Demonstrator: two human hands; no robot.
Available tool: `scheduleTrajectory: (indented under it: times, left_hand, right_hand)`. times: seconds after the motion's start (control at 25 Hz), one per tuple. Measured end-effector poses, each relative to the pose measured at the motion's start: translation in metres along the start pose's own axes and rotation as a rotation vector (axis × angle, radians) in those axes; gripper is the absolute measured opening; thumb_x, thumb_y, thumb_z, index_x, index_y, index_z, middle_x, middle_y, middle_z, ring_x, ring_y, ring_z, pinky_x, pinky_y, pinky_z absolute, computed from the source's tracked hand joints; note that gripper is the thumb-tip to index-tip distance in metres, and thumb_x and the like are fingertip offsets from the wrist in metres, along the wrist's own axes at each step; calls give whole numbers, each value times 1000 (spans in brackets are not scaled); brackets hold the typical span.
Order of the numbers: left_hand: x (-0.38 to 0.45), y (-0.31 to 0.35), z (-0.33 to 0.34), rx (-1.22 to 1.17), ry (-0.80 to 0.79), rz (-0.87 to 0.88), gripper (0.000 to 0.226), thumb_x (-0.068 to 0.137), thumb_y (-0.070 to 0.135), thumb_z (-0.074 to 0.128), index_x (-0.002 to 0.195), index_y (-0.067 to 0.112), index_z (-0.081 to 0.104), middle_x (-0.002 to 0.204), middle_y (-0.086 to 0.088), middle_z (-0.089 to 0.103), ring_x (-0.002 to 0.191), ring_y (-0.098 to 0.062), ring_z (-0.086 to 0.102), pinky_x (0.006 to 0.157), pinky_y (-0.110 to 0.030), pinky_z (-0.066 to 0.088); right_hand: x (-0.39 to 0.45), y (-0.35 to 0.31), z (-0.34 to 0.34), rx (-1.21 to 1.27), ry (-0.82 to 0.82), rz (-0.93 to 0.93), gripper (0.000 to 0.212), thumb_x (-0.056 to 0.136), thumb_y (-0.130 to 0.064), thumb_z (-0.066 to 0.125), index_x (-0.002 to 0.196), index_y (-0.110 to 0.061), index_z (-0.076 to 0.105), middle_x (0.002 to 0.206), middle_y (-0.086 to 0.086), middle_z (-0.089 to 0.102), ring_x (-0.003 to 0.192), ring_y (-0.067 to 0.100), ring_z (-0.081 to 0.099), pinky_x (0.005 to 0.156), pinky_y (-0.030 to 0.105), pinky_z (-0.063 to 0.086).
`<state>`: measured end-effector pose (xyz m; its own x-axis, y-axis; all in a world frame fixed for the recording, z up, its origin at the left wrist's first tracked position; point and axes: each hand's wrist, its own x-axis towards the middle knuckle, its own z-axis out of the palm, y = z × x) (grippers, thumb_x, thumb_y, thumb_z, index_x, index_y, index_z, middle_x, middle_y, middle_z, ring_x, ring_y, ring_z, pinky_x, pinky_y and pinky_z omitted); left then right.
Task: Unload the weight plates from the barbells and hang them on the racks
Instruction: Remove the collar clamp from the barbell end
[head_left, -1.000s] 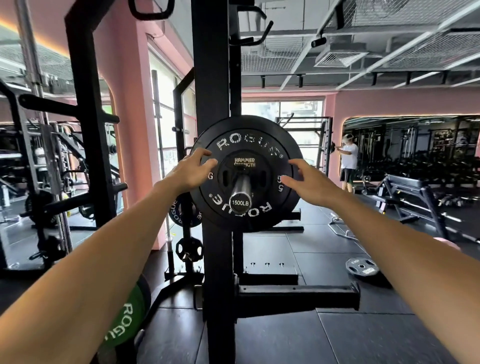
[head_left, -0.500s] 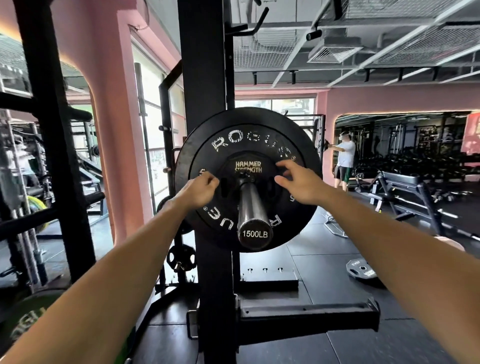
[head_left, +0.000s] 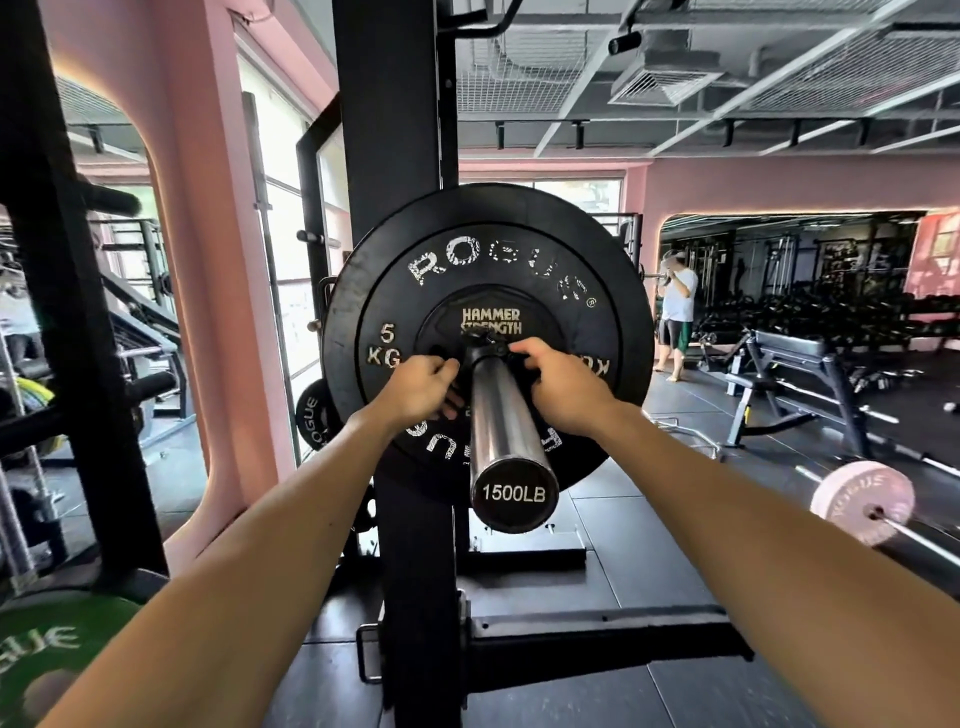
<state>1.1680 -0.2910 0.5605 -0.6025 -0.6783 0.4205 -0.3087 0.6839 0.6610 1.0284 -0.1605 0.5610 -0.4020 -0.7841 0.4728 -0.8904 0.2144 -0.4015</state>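
- The black rack upright (head_left: 392, 130) is standing straight ahead, rising past the top of the view, with its base arm (head_left: 597, 644) lying along the dark rubber floor (head_left: 649, 530).
- A big black plate (head_left: 343, 332) is sitting furthest back on the barbell sleeve (head_left: 501, 415), its rim showing all round the plates in front of it.
- In front of it a black ROGUE plate (head_left: 493, 260) marked 5 KG is sitting on the same sleeve, and a small HAMMER STRENGTH plate (head_left: 491, 319) is lying flat against its face at the hub.
- The steel sleeve is pointing out toward the person, its end cap reading 1500LB.
- A green ROGUE plate (head_left: 47, 654) is showing at the lower left corner; a pink ROGUE plate (head_left: 862, 501) is sitting on another bar on the floor at the right.
- A bench (head_left: 789, 358) is standing beyond the sleeve on the right, and a second person (head_left: 675, 317) in a white top is standing near the far mirror wall.
- The left hand (head_left: 421, 387) is curling its fingers on the small plate's edge just left of the sleeve.
- The right hand (head_left: 558, 387) is gripping the same small plate just right of the sleeve, so the two hands are lying close together with only the sleeve between them.
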Motion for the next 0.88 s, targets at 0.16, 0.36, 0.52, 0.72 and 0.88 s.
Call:
scheduleTrajectory:
  times: [0.16, 0.36, 0.52, 0.72, 0.88]
  left_hand:
    - [-6, 4, -2, -66, -23, -12, 38, 104, 21, 39, 68, 12, 47, 53, 4, 55, 33, 3, 52, 36, -9, 35]
    - [-8, 8, -2, -165, -45, -56, 31, 104, 25, 38, 87, 5, 55, 63, -3, 62, 44, -5, 59, 46, -19, 48]
    - [-3, 7, 0, -250, -45, -112, 34, 104, 28, 38, 99, 0, 58, 70, -7, 63, 59, -15, 60, 55, -25, 51]
    - [5, 5, 3, -358, -65, -160, 42, 104, 30, 39, 110, -8, 57, 87, -17, 62, 66, -19, 60, 60, -28, 55]
    - [10, 1, 5, -400, -52, -154, 43, 103, 31, 41, 110, -9, 56, 85, -17, 60, 68, -21, 59, 59, -29, 56]
  right_hand:
    - [-3, -5, 4, -12, 34, 40, 64, 82, -3, 41, 138, -35, 37, 130, 6, 58, 118, 32, 53, 93, 46, 45]
    - [-5, -7, 3, 34, 57, 84, 63, 82, -2, 42, 137, -33, 40, 131, 2, 58, 121, 28, 51, 92, 39, 43]
    - [-8, -8, 5, 106, 75, 100, 61, 84, -1, 42, 137, -30, 42, 133, 1, 58, 124, 26, 49, 99, 42, 42]
    - [-7, -9, 8, 146, 101, 117, 61, 83, -1, 42, 135, -32, 43, 130, 2, 59, 124, 26, 50, 96, 44, 43]
    - [-3, -5, 7, 167, 82, 146, 54, 83, -6, 43, 128, -33, 50, 123, 2, 64, 117, 26, 55, 91, 37, 43]
